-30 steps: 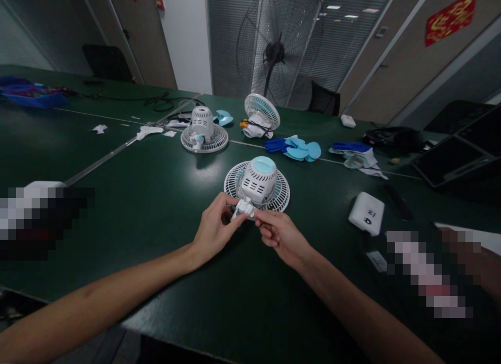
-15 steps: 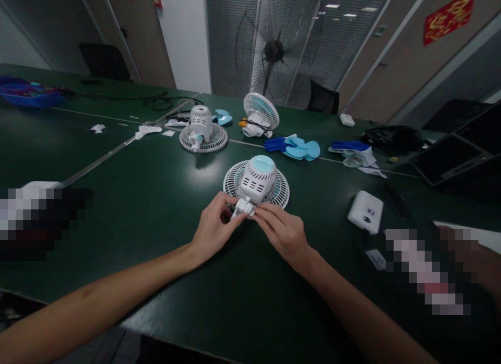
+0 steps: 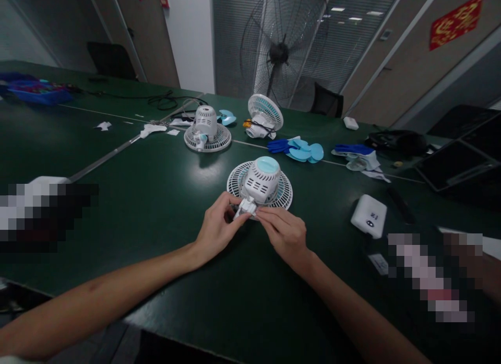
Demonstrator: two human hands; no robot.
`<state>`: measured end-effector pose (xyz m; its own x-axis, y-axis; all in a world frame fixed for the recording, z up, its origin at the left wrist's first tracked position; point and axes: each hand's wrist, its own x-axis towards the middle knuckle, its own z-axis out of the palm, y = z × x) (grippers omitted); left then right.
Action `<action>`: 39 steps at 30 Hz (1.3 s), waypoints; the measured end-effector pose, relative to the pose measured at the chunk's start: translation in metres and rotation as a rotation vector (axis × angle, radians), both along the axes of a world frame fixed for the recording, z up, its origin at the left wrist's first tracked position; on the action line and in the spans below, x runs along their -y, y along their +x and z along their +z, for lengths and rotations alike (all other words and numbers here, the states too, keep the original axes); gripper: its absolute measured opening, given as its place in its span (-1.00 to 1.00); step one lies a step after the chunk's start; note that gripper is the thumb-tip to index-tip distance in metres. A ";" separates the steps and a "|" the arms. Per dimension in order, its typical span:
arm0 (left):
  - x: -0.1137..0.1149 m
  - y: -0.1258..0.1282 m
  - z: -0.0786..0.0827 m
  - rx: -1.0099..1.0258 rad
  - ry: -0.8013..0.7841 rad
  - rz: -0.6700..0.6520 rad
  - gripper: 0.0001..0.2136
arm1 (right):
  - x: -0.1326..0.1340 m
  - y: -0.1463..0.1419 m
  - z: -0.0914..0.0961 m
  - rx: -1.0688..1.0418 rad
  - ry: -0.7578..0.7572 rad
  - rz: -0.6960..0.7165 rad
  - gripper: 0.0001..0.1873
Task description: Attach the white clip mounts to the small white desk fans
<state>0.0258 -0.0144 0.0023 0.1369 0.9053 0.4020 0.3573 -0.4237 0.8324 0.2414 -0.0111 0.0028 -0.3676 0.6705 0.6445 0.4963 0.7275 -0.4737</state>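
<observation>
In front of me a small white fan [image 3: 262, 178] rests grille-down on the green table, its motor housing topped by a light-blue cap. At its near side juts a white plastic bracket [image 3: 247, 206]. The thumb and fingers of my left hand [image 3: 219, 220] pinch this bracket from the left. From the right, the closed fingertips of my right hand [image 3: 285, 233] grip the same bracket near its edge. Part of the bracket is covered by my fingers.
Beyond stand a second fan head [image 3: 206, 128] and a tilted fan [image 3: 265, 116]. Light-blue fan blades [image 3: 305, 151] lie near blue-and-white gloves [image 3: 358, 154]. A white box-shaped device [image 3: 369, 216] is at the right. At far left sits a blue tray [image 3: 41, 95]. A co-worker's arm [image 3: 485, 270] shows at the right edge.
The whole view has shifted slightly, so things appear a little further right. Both hands keep their hold on the bracket, with hardly any visible movement.
</observation>
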 end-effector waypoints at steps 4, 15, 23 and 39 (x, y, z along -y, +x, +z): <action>-0.001 0.000 -0.001 -0.004 0.002 0.013 -0.80 | 0.001 -0.011 0.005 -0.245 -0.331 -0.069 -0.89; -0.001 -0.001 0.000 -0.053 0.007 0.038 -0.81 | 0.000 -0.023 0.009 -0.862 -1.208 -0.046 -0.71; -0.002 -0.001 -0.001 -0.043 -0.019 0.042 -0.80 | 0.003 0.001 0.005 -0.009 -0.115 0.012 -0.75; -0.002 -0.001 -0.004 -0.019 -0.009 0.033 -0.80 | 0.002 -0.016 0.003 -0.392 -0.447 -0.079 -0.88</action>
